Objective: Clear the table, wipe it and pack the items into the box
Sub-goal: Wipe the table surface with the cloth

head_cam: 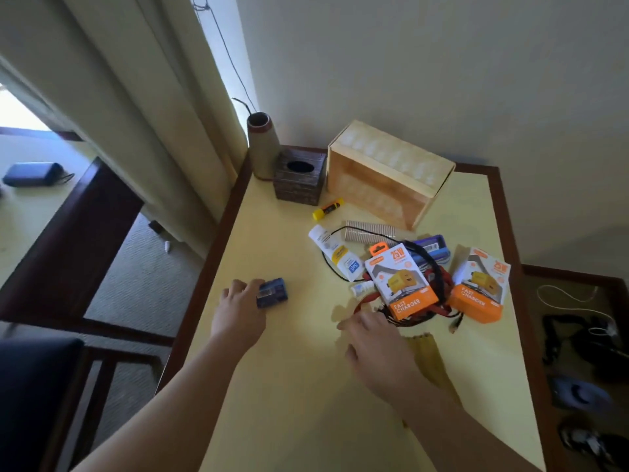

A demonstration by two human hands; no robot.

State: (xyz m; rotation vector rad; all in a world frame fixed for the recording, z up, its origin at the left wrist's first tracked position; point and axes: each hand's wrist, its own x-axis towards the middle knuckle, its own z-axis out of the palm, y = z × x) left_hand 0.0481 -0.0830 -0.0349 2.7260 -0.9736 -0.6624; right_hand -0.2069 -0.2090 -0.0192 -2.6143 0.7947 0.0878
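A yellow-topped table (289,386) with a dark wooden rim carries a pile of items. My left hand (238,313) grips a small dark blue box (272,292) near the left edge. My right hand (377,349) hovers with fingers spread over a tangle of red and black cables (439,287) and a yellowish cloth (427,349). Two orange fast-charger packs (401,284) (480,286), a white tube (335,252), a small white bottle (361,288), a yellow glue stick (327,209), a stack of paper cups (369,231) and a blue case (429,248) lie there. A pale wooden box (388,172) stands at the back.
A dark tissue holder (299,177) and a tall vase (261,144) stand in the back left corner beside the curtain. A dark chair (37,386) is at the lower left. Shoes and cords lie on the floor to the right (585,338).
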